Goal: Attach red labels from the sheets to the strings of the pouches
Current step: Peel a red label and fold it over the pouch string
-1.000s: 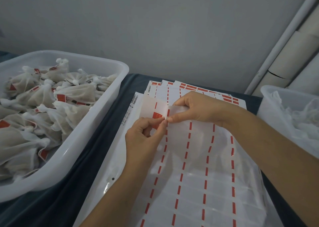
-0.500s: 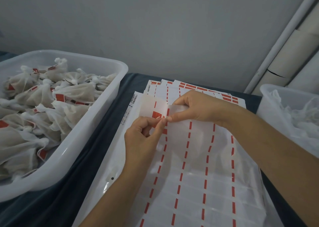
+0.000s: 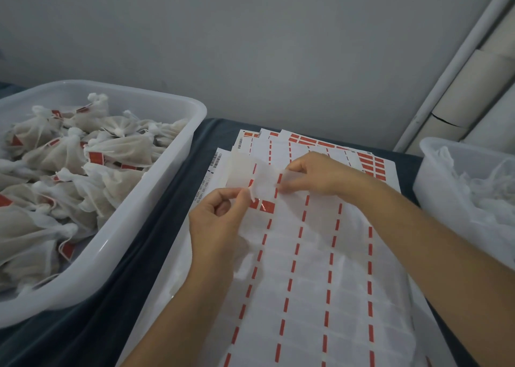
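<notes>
While right hand [image 3: 320,175] pins sheet [image 3: 320,255], left hand [image 3: 220,221] pinches label [image 3: 257,196] edge.

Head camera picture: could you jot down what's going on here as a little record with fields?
Left hand: pinches the peeled edge of a translucent label with a red end
Right hand: holds down the top white label sheet with red dashes
Left of sheets: white plastic tub of white mesh pouches with red labels
Right of sheets: second white tub holding white mesh material
Surface: dark blue cloth
</notes>
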`<state>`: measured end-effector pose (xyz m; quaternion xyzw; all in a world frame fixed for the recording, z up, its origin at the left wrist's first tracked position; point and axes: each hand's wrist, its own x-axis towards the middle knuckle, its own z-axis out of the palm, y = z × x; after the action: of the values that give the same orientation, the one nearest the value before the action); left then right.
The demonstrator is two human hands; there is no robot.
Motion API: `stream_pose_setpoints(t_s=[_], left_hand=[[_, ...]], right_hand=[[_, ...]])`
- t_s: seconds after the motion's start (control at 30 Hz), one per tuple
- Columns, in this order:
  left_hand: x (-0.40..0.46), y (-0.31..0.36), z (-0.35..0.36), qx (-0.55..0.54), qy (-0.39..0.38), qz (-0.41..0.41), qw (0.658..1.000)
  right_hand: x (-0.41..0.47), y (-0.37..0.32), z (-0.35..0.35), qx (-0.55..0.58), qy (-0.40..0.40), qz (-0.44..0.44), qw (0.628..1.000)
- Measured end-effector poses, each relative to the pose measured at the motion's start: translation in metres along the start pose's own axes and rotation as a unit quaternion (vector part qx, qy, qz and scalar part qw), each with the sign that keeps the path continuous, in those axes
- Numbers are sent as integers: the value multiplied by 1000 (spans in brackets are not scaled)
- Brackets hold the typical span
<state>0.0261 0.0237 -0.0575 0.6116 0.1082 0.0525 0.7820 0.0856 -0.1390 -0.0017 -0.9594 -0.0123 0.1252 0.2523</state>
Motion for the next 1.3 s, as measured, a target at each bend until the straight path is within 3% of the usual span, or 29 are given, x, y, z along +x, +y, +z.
stream_pose_setpoints(t_s=[0.13,0.23,0.33,0.4,0.57,0.67,0.73,0.8,0.9,1.0,1.17,1.3], left_hand=[[-11,3,2,60,-28,119,991],[-18,0,4,144,-60,248,956],[-22,-5,6,198,-84,315,924],[-23,-10,8,230,-101,346,904],[-32,-18,9,312,-156,409,843],[-37,-21,9,305,-197,412,836],[-40,-21,8,278,-223,391,849],[-44,-21,8,262,-250,369,856],[-49,-21,10,254,-282,372,847],[-51,-22,11,261,-291,386,835],[-50,-21,9,271,-306,382,829],[-50,-19,9,265,-306,290,867]], right_hand=[[12,4,29,-45,131,-10,990],[-7,-1,30,109,210,5,972],[-47,-5,25,215,147,66,963],[-70,-2,26,250,104,58,961],[-97,17,36,287,103,38,952],[-107,29,45,335,186,70,921],[-116,37,51,403,255,93,874],[-124,43,58,468,266,64,840],[-132,38,69,451,192,-46,870],[-133,38,74,450,155,-86,875],[-136,41,74,462,179,-79,865],[-136,44,72,432,238,-57,868]])
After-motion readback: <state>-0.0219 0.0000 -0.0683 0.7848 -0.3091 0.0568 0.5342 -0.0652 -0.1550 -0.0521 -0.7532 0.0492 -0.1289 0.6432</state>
